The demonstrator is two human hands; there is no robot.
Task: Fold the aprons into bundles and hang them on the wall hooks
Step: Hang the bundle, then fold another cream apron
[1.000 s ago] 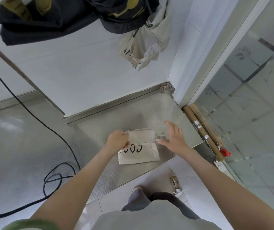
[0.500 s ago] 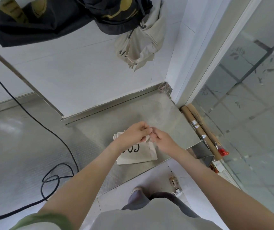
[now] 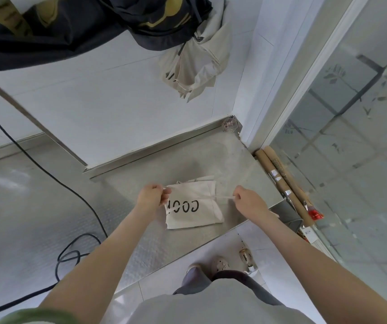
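Observation:
A cream apron (image 3: pixel 193 206) with black letters lies folded into a flat bundle on the steel counter (image 3: pixel 234 164). Its thin strap runs across the bundle. My left hand (image 3: pixel 151 197) pinches one end of the strap at the bundle's left edge. My right hand (image 3: pixel 248 201) pinches the other end to the right, and the strap is stretched between them. Higher up on the white wall hang a cream apron bundle (image 3: pixel 195 66) and dark aprons (image 3: pixel 75 26) with yellow print; the hooks themselves are hidden.
A black cable (image 3: pixel 54 178) snakes over the counter's left part and loops near its front edge. Two cardboard tubes (image 3: pixel 283 183) lean at the counter's right end beside a glass panel (image 3: pixel 351 136). A suction cup (image 3: pixel 229 124) sits in the back corner.
My hands met over the bundle half a second ago and have since drawn apart, pulling the strap taut to left and right. The bundle stays in place.

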